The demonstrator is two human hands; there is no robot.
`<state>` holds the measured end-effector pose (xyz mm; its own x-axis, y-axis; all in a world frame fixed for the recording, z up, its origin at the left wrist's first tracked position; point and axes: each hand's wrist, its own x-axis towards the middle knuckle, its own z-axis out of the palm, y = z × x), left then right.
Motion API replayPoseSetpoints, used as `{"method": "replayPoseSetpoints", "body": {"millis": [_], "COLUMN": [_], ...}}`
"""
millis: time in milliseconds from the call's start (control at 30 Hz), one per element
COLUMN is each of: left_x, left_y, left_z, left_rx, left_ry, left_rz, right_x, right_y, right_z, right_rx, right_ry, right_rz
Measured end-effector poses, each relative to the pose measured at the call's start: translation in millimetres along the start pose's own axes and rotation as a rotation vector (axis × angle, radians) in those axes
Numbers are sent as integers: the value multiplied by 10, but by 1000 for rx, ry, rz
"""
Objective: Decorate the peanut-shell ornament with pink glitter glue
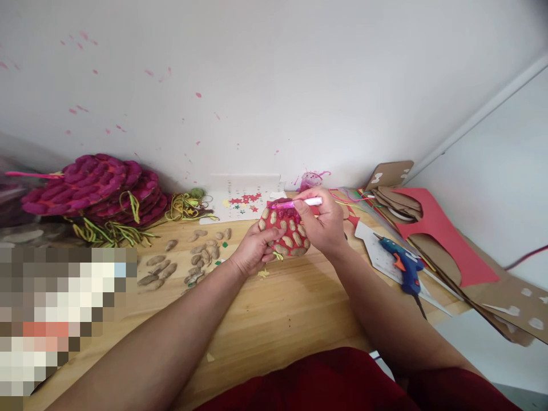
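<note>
Left hand (256, 249) clasps the red peanut-studded disc (286, 230) above the worktop (274, 308) while right hand (323, 221) pinches a pink pen (299, 202) over it; pressing hard could, I judge, dislodge glued shells

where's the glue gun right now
In the head view the blue glue gun lies on the wooden table, to the right of the right hand, on white card beside the red paper.
</note>
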<state>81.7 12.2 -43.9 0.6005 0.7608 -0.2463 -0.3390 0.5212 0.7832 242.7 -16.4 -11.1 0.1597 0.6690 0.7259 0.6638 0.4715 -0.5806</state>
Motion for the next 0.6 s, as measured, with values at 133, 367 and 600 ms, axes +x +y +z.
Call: {"method": "replayPoseSetpoints", "body": {"millis": [133, 367, 600], "left_x": [0, -2, -10], "left_y": [-4, -1, -3], "left_z": [4, 14, 17], "left_rx": [-2, 4, 26], "left_ry": [5, 16, 20], "left_rz": [6, 7, 4], "right_x": [19, 33, 31], "right_y": [-2, -14, 3], "right_z": [-31, -43, -40], "right_rx": [-13, 20, 36], "right_ry": [6, 8, 58], "right_rz": [-2, 6, 75]}}
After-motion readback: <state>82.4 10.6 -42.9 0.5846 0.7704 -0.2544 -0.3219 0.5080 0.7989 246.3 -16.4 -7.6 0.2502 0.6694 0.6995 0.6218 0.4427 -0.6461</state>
